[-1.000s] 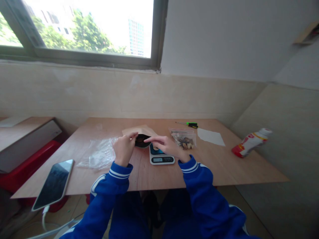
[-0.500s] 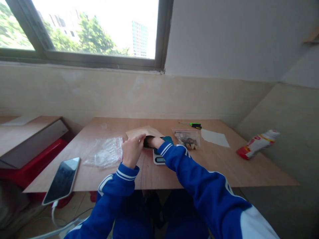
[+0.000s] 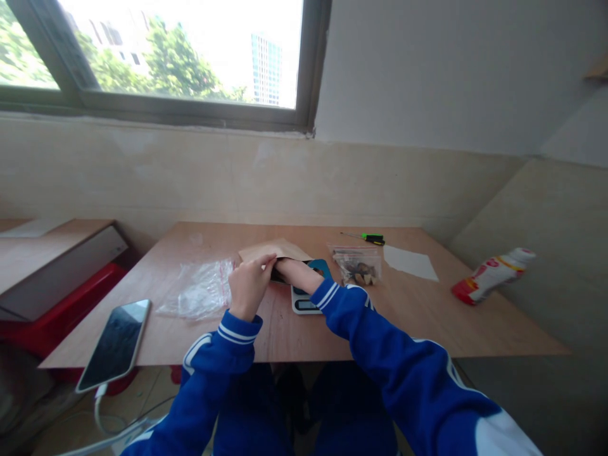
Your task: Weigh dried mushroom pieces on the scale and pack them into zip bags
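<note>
Left hand (image 3: pixel 249 285) has its thumb and fingers pinched together on the rim of a brown kraft-paper bag with a dark inside (image 3: pixel 275 249). Right hand (image 3: pixel 291 271) is stuck in through the mouth with its fingers buried, so I can't tell how open it is or whether it's got hold of anything in there.

Pretty sure the left pinch is there to prop the mouth open and stop the bag sliding. It's on or just above the pale wooden table (image 3: pixel 403 316), right behind a small white digital scale with a blue top (image 3: pixel 301 308); can't see if they touch. The crumpled clear plastic bag (image 3: pixel 204 291) on the left and the clear zip bag of brownish chunks (image 3: pixel 358 269) on the right look parked aside for elbow room, both within easy reach.

As for direction, the paper bag's mouth faces the person, angled a bit right, with the closed end toward the wall. Long axis seems to run front to back, but foreshortening and hands make that a guess.
</note>
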The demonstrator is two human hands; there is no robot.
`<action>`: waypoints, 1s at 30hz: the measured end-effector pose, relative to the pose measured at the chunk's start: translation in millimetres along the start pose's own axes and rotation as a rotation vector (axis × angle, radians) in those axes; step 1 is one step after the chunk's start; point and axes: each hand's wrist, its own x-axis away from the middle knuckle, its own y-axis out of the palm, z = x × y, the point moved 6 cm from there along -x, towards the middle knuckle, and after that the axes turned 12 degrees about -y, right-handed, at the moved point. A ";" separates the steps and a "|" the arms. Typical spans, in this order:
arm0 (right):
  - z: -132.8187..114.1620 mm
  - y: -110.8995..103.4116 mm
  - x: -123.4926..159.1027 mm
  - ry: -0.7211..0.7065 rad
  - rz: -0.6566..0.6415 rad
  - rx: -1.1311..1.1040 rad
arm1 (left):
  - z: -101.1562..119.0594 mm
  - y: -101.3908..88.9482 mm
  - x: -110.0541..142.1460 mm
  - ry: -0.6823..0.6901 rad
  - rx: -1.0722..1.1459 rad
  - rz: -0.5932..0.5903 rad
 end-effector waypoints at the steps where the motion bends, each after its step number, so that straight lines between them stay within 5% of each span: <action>1: -6.5 -3.1 3.0 0.006 -0.011 0.029 | -1.7 -1.3 -1.5 -0.006 0.004 0.006; 5: -33.1 -28.5 16.8 0.002 -0.013 0.124 | -7.9 -7.9 -8.1 -0.027 0.036 0.035; 8: -43.8 -57.1 35.3 -0.032 0.057 -0.060 | -12.0 -12.0 -12.5 -0.052 0.050 0.046; 14: -4.3 -89.2 93.5 0.199 0.178 -0.559 | -17.3 -18.0 -18.2 -0.084 0.070 0.088; 22: 80.7 -41.1 144.3 0.456 0.245 -0.685 | -17.9 -16.7 -16.7 -0.063 0.065 0.113; 30: 103.1 -8.4 147.8 0.427 0.316 -0.541 | -21.1 -18.1 -18.4 -0.077 0.054 0.098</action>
